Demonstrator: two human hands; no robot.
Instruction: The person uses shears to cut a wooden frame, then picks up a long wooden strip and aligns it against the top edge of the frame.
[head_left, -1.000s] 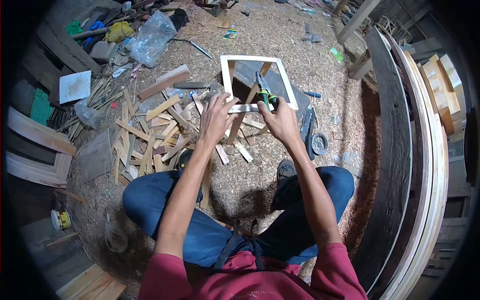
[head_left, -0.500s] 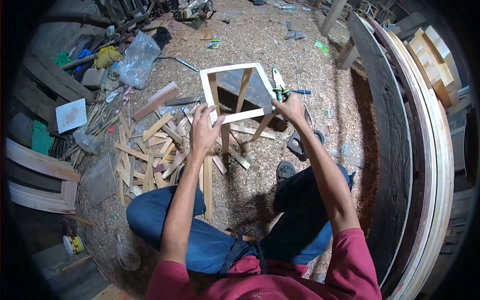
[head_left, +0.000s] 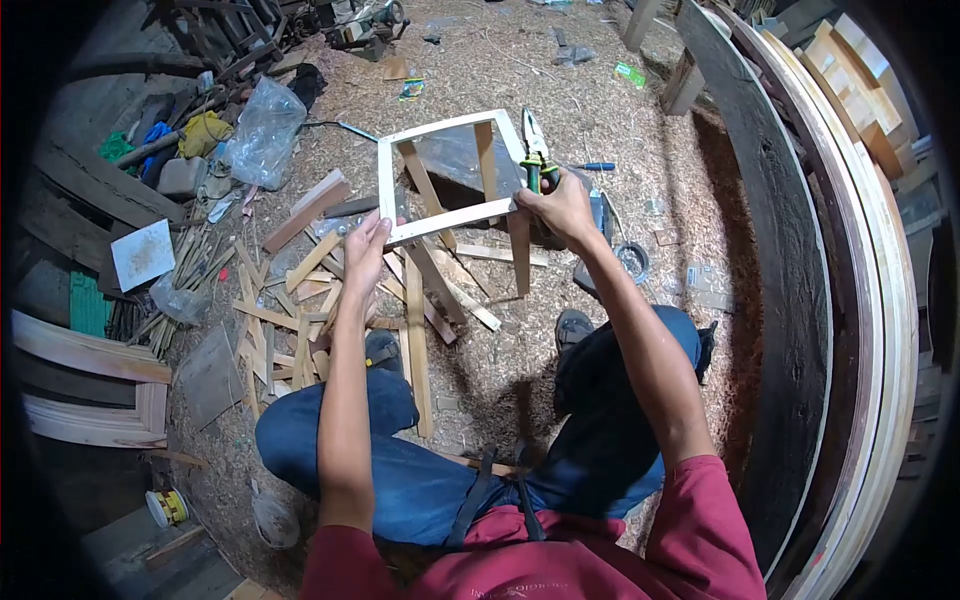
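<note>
A square wooden frame (head_left: pixel 450 218) with splayed legs (head_left: pixel 437 282) is held over the shaving-covered ground (head_left: pixel 500 370), in front of the seated person's knees, its open top facing up and slightly tilted. Its near left corner is pinched by the left hand (head_left: pixel 367 245), with the thumb laid against the rail and the fingers partly hidden around the corner. Its near right corner is gripped by the right hand (head_left: pixel 562 208), in which the green-and-black handles of the combination pliers (head_left: pixel 533 140) are also clasped; the jaws are pointed away from the body, just beside the right rail, and whether they are parted cannot be told. Whether the legs touch the ground cannot be told either. Beyond the near rail, a dark flat-topped block (head_left: pixel 455 165) is seen through the frame. Wood offcuts (head_left: pixel 306 268) are strewn to the left of the frame, and a blue-handled tool (head_left: pixel 598 166) is laid to the right of the pliers. Nearer the right knee, a round coil (head_left: pixel 632 262) is set on the ground. At the left, a clear plastic bag (head_left: pixel 265 135) and a pale square panel (head_left: pixel 142 255) are seen; along the right side, a long dark plank (head_left: pixel 795 250) is stood beside curved pale boards (head_left: pixel 875 350).
</note>
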